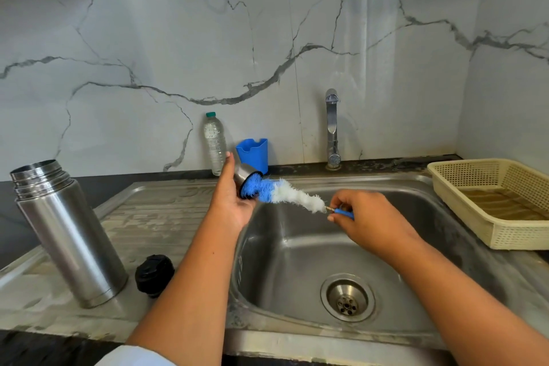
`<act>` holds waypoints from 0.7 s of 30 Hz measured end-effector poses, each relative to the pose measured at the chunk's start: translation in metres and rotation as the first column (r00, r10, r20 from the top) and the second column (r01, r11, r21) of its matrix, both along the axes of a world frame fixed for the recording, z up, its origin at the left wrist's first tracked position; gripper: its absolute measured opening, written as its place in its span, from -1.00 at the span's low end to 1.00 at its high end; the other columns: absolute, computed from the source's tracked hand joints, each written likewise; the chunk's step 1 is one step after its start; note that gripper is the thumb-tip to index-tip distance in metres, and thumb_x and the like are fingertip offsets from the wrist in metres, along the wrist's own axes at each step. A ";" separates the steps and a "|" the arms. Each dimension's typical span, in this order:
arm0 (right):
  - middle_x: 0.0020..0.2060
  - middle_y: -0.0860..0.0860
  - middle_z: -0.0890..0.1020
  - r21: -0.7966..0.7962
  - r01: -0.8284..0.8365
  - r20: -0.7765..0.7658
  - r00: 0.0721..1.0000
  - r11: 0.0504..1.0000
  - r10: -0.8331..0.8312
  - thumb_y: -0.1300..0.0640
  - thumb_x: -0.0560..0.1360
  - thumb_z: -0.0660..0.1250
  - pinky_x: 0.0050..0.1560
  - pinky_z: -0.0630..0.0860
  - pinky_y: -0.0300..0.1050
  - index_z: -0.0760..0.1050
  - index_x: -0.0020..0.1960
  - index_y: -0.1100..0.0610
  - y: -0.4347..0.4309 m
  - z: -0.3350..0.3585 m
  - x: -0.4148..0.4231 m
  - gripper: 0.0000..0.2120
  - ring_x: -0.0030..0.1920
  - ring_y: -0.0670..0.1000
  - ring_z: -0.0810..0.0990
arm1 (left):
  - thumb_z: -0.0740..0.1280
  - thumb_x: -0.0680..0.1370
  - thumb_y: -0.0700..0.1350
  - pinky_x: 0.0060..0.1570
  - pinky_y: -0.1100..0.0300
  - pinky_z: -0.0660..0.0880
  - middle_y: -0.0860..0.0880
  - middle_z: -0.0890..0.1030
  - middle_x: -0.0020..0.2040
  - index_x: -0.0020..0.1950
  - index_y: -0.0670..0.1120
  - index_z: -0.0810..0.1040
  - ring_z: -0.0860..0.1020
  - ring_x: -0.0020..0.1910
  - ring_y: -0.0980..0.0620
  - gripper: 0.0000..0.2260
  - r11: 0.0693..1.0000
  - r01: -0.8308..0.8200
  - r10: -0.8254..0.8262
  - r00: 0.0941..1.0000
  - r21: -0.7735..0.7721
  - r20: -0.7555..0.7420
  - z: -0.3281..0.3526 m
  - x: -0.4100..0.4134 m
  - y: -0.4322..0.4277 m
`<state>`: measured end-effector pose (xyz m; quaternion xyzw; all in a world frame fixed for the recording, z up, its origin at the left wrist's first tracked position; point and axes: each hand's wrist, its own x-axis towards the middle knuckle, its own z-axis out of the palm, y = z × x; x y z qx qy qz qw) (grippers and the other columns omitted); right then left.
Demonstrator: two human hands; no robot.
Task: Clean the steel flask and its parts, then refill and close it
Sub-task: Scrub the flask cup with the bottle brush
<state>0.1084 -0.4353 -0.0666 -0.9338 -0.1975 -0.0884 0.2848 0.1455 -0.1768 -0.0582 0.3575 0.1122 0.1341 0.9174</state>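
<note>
Steel flask (69,235) stands uncapped beside the sink (297,249). Left hand (231,205) clasps its cup (244,173), right hand (365,214) pinches the brush (297,197); the cup, possibly wet, could slip.

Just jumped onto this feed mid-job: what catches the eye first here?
The blue-and-white bottle brush over the sink, its tip pushed into the steel cup held by the left hand while the right hand pinches its handle. At left, the open steel flask stands on the drainboard, with the black stopper beside it.
</note>
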 end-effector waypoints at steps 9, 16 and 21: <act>-0.27 -0.06 0.61 -0.118 -0.018 0.041 0.999 0.993 0.023 -0.19 0.68 0.12 -0.22 0.60 0.01 0.58 -0.05 -0.04 0.002 0.010 -0.010 -0.65 -0.28 -0.01 0.59 | 0.50 0.44 0.22 -0.14 -0.11 0.68 -0.24 0.69 0.15 0.36 -0.13 0.51 0.72 0.04 -0.18 -0.37 0.995 -0.092 0.095 0.994 -0.042 0.059 0.006 -0.001 0.000; -0.38 -0.06 0.56 -0.020 -0.126 -0.084 0.989 0.992 0.124 -0.12 0.70 0.13 -0.37 0.34 -0.18 0.59 -0.11 0.01 0.010 0.009 -0.013 -0.62 -0.42 -0.10 0.46 | 0.44 0.48 0.28 0.02 -0.12 0.65 -0.20 0.73 0.02 0.23 -0.18 0.59 0.75 -0.10 -0.09 -0.42 0.998 -0.061 0.062 0.996 -0.019 0.066 0.002 -0.001 -0.009; -0.43 -0.07 0.53 0.078 -0.193 -0.173 0.964 0.978 0.204 -0.12 0.68 0.16 -0.32 0.38 -0.19 0.61 -0.18 -0.02 0.008 0.009 -0.014 -0.62 -0.45 -0.14 0.43 | 0.53 0.31 0.34 0.13 -0.24 0.62 -0.20 0.70 0.17 0.41 -0.14 0.53 0.71 0.09 -0.18 -0.18 0.995 -0.104 0.104 0.992 -0.008 0.075 0.004 0.000 0.000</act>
